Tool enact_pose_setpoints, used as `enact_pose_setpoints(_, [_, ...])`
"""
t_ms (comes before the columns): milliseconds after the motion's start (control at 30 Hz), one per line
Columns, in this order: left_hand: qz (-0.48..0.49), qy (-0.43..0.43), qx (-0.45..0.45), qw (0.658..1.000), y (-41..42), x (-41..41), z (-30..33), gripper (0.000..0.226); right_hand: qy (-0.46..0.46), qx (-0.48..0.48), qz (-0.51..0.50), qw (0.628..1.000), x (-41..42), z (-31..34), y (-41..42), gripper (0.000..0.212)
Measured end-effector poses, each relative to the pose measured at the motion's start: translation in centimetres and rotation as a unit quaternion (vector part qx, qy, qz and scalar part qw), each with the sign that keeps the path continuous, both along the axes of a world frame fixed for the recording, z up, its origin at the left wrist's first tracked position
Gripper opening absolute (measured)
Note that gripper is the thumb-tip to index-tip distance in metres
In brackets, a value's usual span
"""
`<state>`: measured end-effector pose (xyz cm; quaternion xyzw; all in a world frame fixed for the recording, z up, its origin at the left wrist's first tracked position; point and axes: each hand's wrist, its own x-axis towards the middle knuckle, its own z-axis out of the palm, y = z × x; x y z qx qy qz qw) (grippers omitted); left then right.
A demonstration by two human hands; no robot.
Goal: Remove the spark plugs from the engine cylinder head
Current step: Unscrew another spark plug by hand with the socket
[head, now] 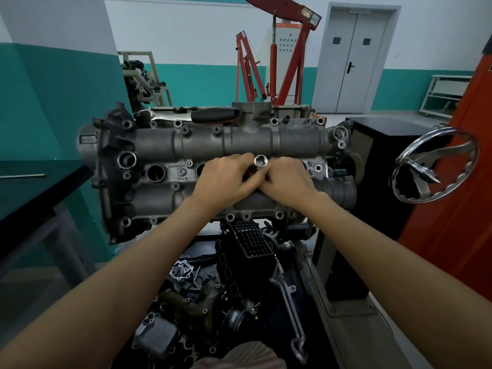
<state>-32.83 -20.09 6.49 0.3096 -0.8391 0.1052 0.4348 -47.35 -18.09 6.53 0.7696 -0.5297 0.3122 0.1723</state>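
The grey engine cylinder head [202,141] stands on a stand in front of me, its row of spark plug wells facing up. One open well [155,173] shows at the left, another is partly hidden behind my left hand. A silver socket [261,161] sticks up from a well at the middle. My left hand [226,179] and my right hand [288,179] meet around its shaft, fingers curled on it just under the open top. No spark plug shows.
A ratchet with a black handle [215,115] lies on the head's far edge. A chrome handwheel [434,166] juts out at the right. Loose engine parts [213,288] fill the tray below. A dark table [32,187] stands left, a red engine crane [279,54] behind.
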Motion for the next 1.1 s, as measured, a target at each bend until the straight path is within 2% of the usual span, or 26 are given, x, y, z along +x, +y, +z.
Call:
enact_pose_setpoints(167, [-0.001,-0.007,-0.005,1.000,-0.07,-0.10,-0.05,0.042,0.037,-0.007,-0.016,0.999,-0.04,-0.04,-0.30,0.029])
enact_pose_setpoints(333, [0.007,0.003,0.000,1.000,-0.30,-0.04,0.02,0.036,0.011,-0.005,-0.024,1.000,0.04,-0.13,-0.47,0.032])
enact_pose_setpoints(600, [0.006,-0.007,0.006,1.000,0.06,0.01,0.11,0.054,0.025,-0.018,-0.007,1.000,-0.07,-0.09,-0.21,0.026])
enact_pose_setpoints(800, [0.014,0.010,0.011,1.000,-0.16,-0.12,0.05,0.030,0.011,-0.003,-0.012,1.000,0.00,-0.04,-0.33,0.037])
enact_pose_setpoints(933, [0.008,0.022,0.028,0.999,-0.36,0.14,0.10,0.045,-0.008,0.009,-0.009,1.000,0.06,-0.01,-0.34,0.030])
enact_pose_setpoints(1100, [0.012,-0.005,0.022,1.000,-0.21,0.13,0.15,0.058,0.018,-0.008,-0.010,1.000,0.00,-0.16,-0.30,0.023])
